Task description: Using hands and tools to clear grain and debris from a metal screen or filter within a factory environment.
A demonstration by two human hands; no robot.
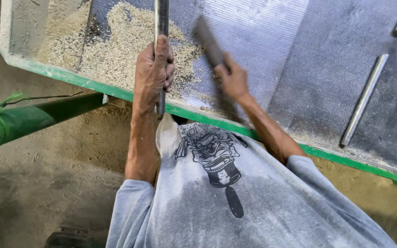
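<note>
While the head view looks steeply down, a vertical metal rod (161,27) at the upper centre of the frame is gripped by the left hand (152,69), whose fingers are wrapped tightly around it. Just to the right, a dark, blurred brush-like tool (209,43) is held by the right hand (233,80), closed on its handle, and is laid against the perforated metal screen (272,50). A heap of pale grain husks (120,46) is spread over the screen's upper left part. Along the lower edge a green frame rim (93,85) is seen, and a green pipe (24,121) lies at the left.
</note>
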